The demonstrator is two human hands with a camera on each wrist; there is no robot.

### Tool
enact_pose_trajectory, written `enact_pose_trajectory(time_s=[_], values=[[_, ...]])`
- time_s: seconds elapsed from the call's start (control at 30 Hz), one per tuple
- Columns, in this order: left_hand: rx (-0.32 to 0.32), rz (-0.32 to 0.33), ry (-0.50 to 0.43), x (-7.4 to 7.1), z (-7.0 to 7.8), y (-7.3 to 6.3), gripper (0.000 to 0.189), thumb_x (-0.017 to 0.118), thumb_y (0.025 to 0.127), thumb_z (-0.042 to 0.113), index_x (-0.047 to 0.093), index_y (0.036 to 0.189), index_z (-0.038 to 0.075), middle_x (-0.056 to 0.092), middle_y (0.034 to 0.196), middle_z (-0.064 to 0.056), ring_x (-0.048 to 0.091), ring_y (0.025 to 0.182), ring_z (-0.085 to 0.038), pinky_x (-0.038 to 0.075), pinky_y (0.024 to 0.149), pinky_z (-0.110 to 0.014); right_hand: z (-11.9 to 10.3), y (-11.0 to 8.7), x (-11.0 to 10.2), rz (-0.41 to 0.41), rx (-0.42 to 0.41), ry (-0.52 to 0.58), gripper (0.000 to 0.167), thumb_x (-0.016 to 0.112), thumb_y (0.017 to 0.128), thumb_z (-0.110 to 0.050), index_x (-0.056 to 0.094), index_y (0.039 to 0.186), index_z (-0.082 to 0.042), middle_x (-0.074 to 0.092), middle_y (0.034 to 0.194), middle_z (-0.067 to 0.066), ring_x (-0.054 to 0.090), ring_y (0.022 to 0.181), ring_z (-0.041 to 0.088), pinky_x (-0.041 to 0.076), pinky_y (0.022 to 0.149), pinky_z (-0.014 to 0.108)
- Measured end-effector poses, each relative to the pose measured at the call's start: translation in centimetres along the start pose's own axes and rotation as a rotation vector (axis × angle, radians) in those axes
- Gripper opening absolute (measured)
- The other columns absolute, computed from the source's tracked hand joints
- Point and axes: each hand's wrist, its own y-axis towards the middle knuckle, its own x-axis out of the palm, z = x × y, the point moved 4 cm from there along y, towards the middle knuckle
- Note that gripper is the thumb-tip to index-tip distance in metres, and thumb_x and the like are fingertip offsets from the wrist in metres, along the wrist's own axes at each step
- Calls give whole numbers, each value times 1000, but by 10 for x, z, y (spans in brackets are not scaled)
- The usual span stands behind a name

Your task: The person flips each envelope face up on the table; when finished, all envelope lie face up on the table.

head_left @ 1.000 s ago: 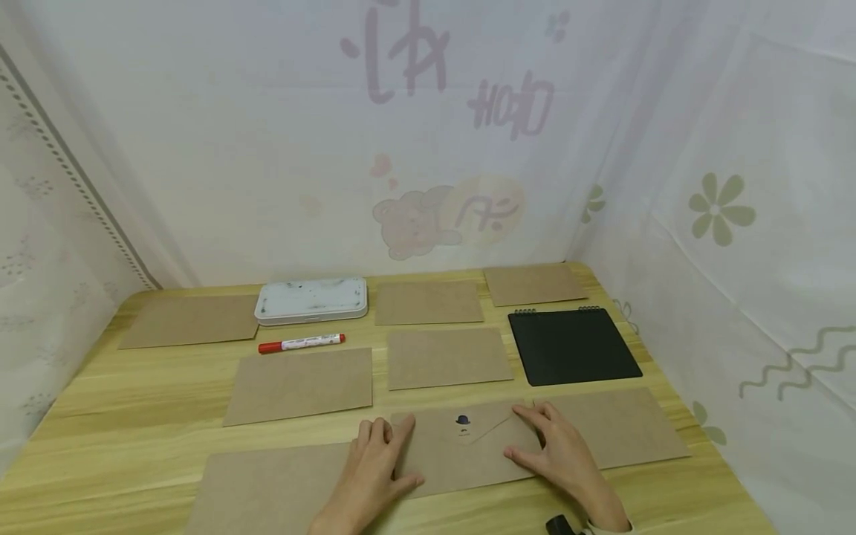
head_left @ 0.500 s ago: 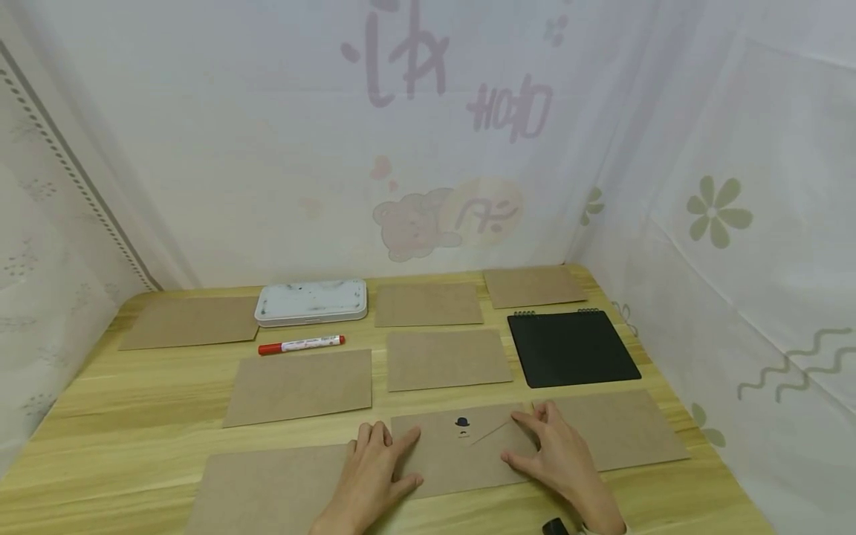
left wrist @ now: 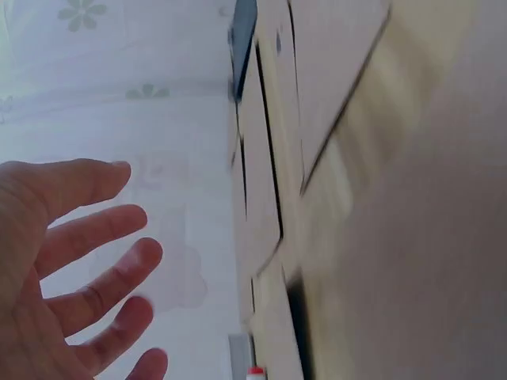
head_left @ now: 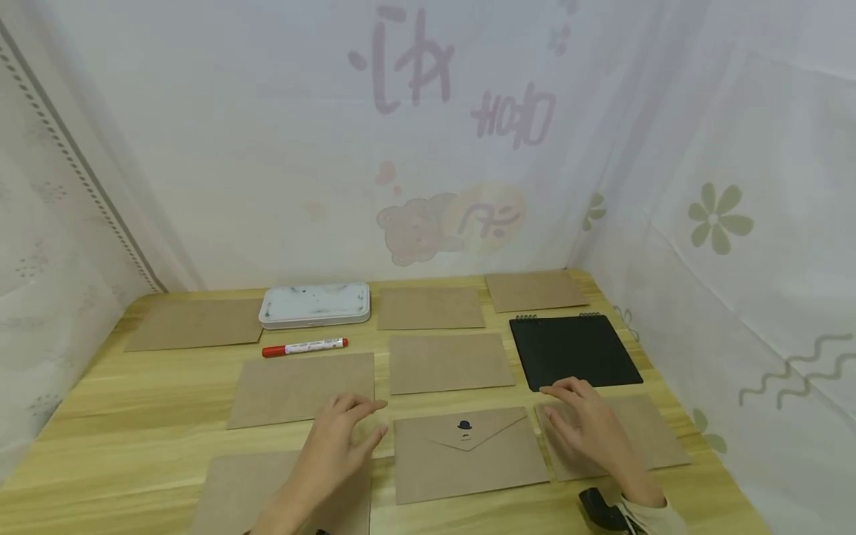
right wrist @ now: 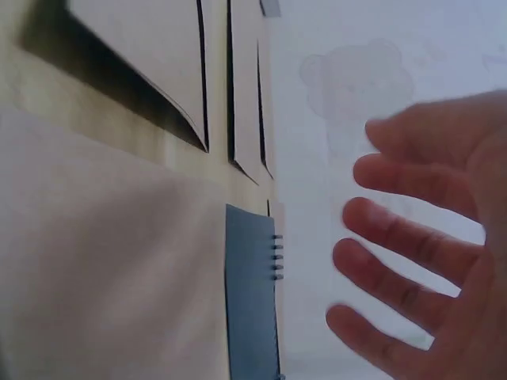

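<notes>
brown paper shows first in the head view: an envelope, flap side up, lies flat on the desk between the left hand and the right hand, touched by neither. seven plain brown pieces, likely envelopes flap-down, lie left, right and behind; a white case, capped marker and black notebook sit further back. setting this envelope down and closing its flap look done; whether it is sealed cannot be told. any turning of the others would be left.

left wrist view: the fingers are spread and loosely bent, holding nothing.

right wrist view: the fingers are likewise apart, clear of the paper, gripping nothing.
</notes>
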Motion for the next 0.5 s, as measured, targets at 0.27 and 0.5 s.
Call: enact_pose_trajectory(time_s=[0.27,0.5], values=[[37,-231,28,9,-26,36,40,79,74,18,67,109,4,54,122,-18,40,119,-41,35,88,-63,20,24,16,-201,-38,-54,34,73,73,2,67,106,0,61,104,14,55,97,33,47,77,49],[-5,-520,40,33,-35,71,63,74,79,27,50,131,0,30,145,-22,15,136,-41,22,96,-68,37,65,43,-528,22,-56,52,77,74,-8,59,122,0,53,126,20,38,122,45,32,96,57]])
